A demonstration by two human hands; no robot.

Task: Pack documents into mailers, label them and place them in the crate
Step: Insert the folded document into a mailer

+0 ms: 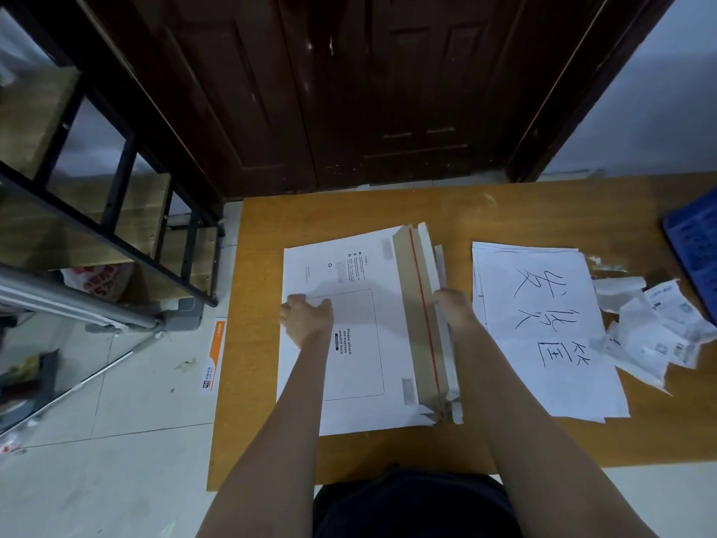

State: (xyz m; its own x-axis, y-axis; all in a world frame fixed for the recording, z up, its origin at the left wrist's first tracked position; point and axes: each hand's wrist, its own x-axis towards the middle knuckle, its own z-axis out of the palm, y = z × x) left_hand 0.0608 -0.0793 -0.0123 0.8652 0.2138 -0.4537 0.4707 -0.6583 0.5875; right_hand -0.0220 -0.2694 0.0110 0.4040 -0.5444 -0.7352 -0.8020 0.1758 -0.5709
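Mailer (pixel 361 328) lies flat on the table (pixel 504 440), left of centre, printed face up, flap (pixel 421 316) open along its right edge with the red strip showing. Left hand (pixel 308 318) presses on the mailer's left part, fingers slightly curled, gripping nothing. Right hand (pixel 454 308) is at the flap edge, fingers tucked down against it; cannot tell whether they pinch the flap or only push. Hands well apart, one at each side of the mailer.

Right of the mailer: documents (pixel 543 328), a stack with handwriting on top. Further right: crumpled label backings (pixel 655 332). Far right edge: blue crate (pixel 694 246), partly in view.

Judgement: sealing step in hand. Next move likely calls for folding the flap over and pressing it down, then labelling; no label on the waybill box yet.
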